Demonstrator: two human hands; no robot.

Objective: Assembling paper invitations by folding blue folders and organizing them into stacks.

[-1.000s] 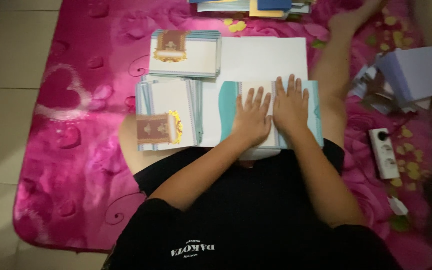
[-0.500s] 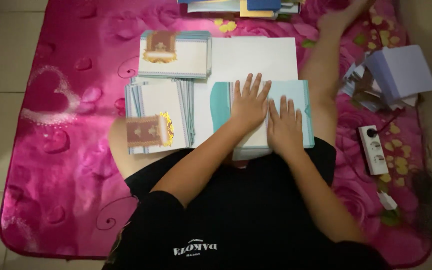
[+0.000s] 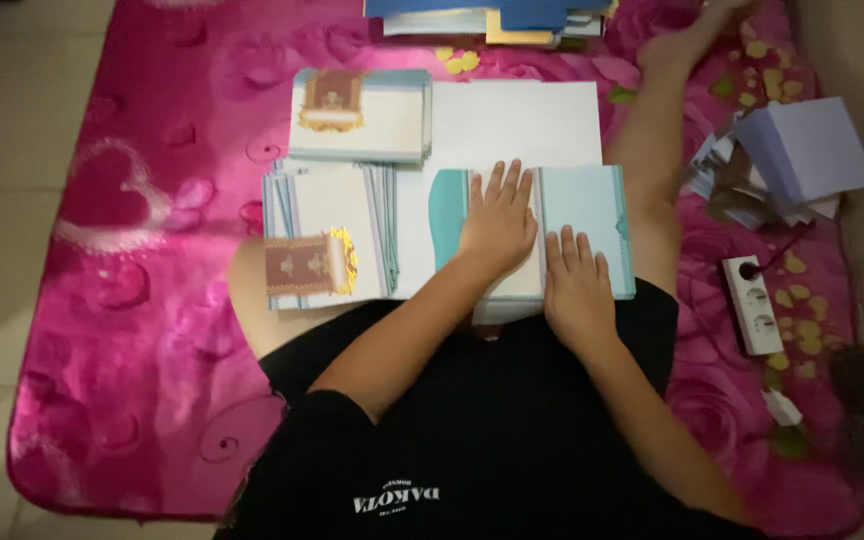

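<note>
My left hand point(image 3: 498, 222) lies flat, fingers spread, on a folded teal and white card point(image 3: 584, 205) that rests on a white sheet point(image 3: 517, 125) in front of my lap. My right hand point(image 3: 576, 285) presses flat on the same card, lower and nearer my body, beside the left hand. Neither hand grips anything. To the left sits a fanned stack of white cards point(image 3: 327, 215) with a gold and maroon ornament, and behind it a second stack of similar cards point(image 3: 357, 115).
A pink flowered mat point(image 3: 132, 300) covers the tiled floor. A pile of lilac envelopes point(image 3: 802, 155) and a white power strip point(image 3: 752, 305) lie at the right. Blue books or folders point(image 3: 492, 15) are stacked at the far edge. My leg point(image 3: 652, 150) stretches along the right.
My right hand has slid down the card toward my body, while my left hand has stayed pressed near the card's fold.
</note>
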